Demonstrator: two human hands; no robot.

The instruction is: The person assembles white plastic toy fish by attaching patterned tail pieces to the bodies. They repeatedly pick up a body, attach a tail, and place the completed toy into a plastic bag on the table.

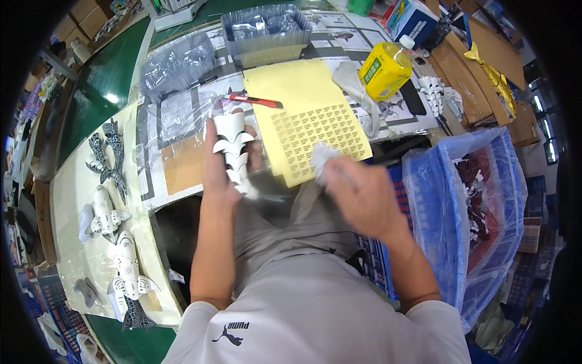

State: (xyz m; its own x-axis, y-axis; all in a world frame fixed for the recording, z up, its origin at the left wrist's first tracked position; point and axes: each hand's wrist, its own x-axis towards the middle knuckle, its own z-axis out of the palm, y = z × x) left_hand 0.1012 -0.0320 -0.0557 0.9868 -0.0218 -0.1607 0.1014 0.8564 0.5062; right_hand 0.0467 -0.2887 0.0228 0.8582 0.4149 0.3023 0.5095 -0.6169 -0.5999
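My left hand (213,167) is wrapped round a white plastic piece of several overlapping segments (235,144), which stands almost upright in front of my lap. Smeared by motion, my right hand (362,193) is closed on a crumpled whitish cloth (321,159). That cloth is over the lower right part of a yellow sheet of small printed labels (312,79), apart from the white piece. Just above my left hand, a red utility knife (254,101) lies partly on the sheet.
Clear plastic trays (264,51) stand at the back. A yellow bottle (387,70) with a white cap is at the right, near a grey cloth (357,88). Jointed toy fish (127,264) lie on the left table. A blue crate (433,224) lined with plastic holds dark and white pieces.
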